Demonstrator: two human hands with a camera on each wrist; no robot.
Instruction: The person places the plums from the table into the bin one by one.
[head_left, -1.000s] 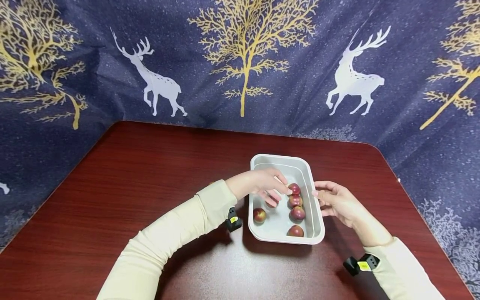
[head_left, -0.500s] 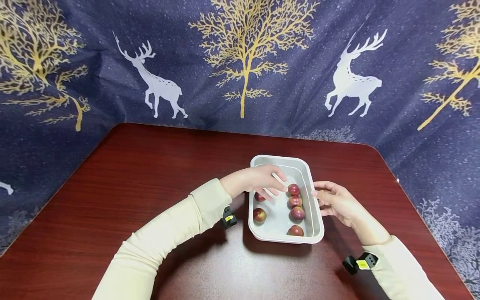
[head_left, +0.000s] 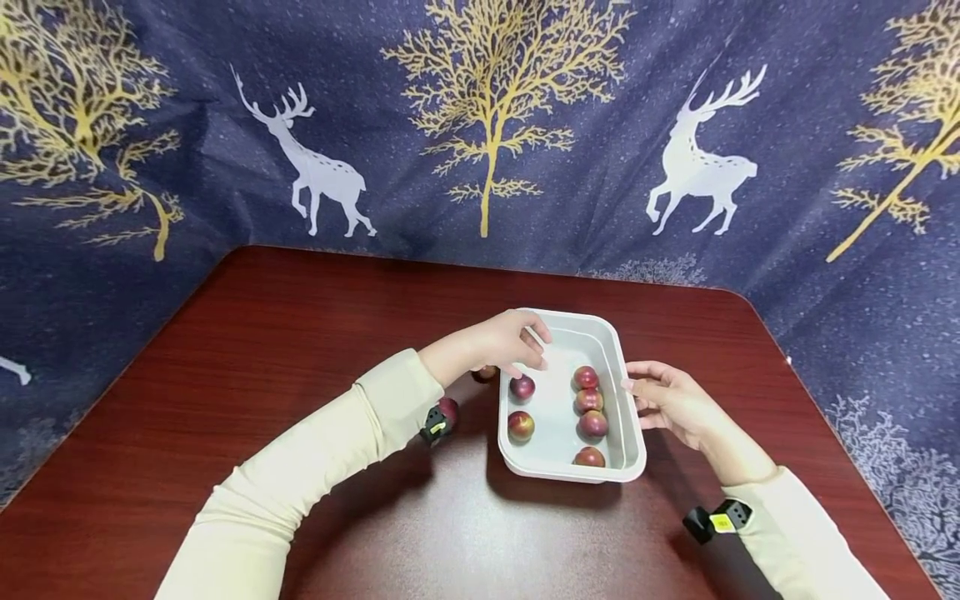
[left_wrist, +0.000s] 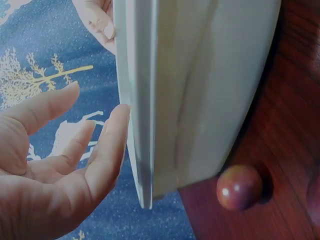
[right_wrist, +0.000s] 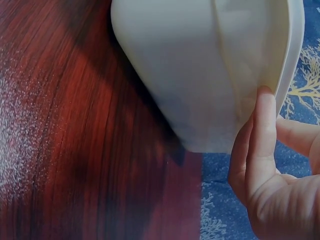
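A pale grey plastic tub stands on the table with several dark red plums in it. Three plums touch in a row along its right side, the middle one among them. On its left side lie two more, one purple-red plum just under my left hand. That hand hovers over the left rim, fingers loosely bent and apart, nothing between them in the left wrist view. My right hand grips the tub's right rim, thumb on the rim and fingers against the outer wall.
Outside the tub, one plum lies beside its left wall. Another plum is partly hidden behind the left wrist's camera. A dark blue cloth with deer and trees hangs behind the reddish-brown table.
My left hand has drawn back leftward from the tub's middle to its left rim, uncovering the plum beneath and plums outside. My right hand keeps its grip on the rim.
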